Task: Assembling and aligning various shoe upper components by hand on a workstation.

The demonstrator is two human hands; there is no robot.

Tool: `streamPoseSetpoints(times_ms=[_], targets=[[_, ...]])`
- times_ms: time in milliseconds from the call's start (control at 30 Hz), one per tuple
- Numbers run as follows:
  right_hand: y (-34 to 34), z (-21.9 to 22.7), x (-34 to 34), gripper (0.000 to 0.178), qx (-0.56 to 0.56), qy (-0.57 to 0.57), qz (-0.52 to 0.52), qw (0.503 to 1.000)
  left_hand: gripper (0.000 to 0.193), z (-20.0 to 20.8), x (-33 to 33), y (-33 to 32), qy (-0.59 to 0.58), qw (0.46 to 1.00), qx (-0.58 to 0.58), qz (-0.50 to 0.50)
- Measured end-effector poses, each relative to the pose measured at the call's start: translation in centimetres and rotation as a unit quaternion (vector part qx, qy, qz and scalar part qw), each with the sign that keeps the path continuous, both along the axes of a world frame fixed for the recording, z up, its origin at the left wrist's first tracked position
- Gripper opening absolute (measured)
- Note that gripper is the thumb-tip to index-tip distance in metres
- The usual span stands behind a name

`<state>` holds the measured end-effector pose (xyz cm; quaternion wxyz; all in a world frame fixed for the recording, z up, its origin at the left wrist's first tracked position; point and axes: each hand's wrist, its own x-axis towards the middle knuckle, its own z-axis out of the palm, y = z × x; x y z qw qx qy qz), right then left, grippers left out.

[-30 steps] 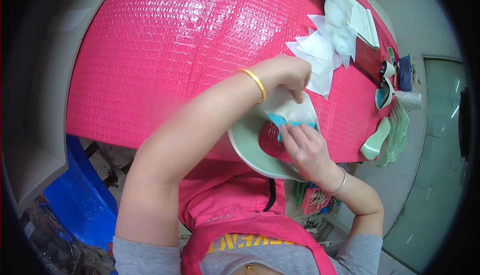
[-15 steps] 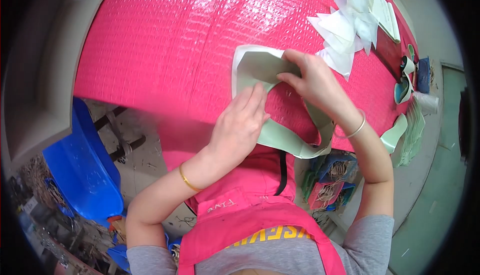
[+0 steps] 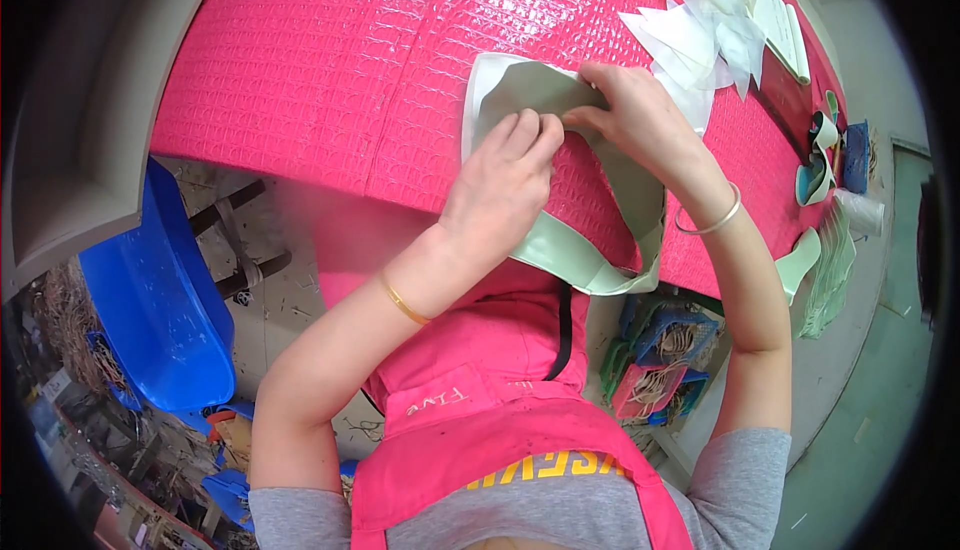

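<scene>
A pale green, leather-like piece (image 3: pixel 575 260) curves in a loop at the near edge of the pink-covered table (image 3: pixel 300 90). Its far part, with a grey-green inner face and a white border, stands up from the surface. My left hand (image 3: pixel 503 185) has its fingers bent and pressed together on the inner edge of this piece. Close beside it, my right hand (image 3: pixel 645 120) pinches the upper edge between thumb and fingers. The fingertips of both hands nearly meet, and what lies right under them is hidden.
White pointed sheets (image 3: pixel 690 35) lie at the far right of the table. Stacked pale green pieces (image 3: pixel 828 270) hang at the right edge, below a blue box (image 3: pixel 856 155). Under the table are a blue chair (image 3: pixel 160 295) on the left and coloured baskets (image 3: pixel 650 390) on the right.
My left hand has moved up and right along the piece, its fingers now curled close to my right thumb. The green piece has shifted slightly farther away; my right hand still pinches it.
</scene>
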<state>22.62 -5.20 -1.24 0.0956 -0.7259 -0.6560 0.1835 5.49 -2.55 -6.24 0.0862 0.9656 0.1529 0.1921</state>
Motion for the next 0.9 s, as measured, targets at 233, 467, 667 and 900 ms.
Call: streamPoseSetpoints(times_ms=[233,467,667,900], targets=[[0.5,-0.2,0.6,0.021,-0.061,-0.040,-0.056,0.996,0.031,-0.2,0.2,0.8,-0.072,0.991,-0.113,0.004],[1.0,0.3,0.0,0.023,-0.105,-0.034,-0.091,0.990,0.024,-1.1,0.6,1.4,-0.120,0.989,-0.081,-0.035],[-0.1,1.1,0.2,0.024,-0.113,-0.017,-0.111,0.987,0.030,-1.0,1.0,1.3,-0.079,0.996,-0.035,-0.033],[-2.6,-0.2,0.3,0.023,-0.018,0.037,-0.156,0.987,0.035,-0.4,1.4,1.2,-0.030,0.993,-0.096,-0.061]])
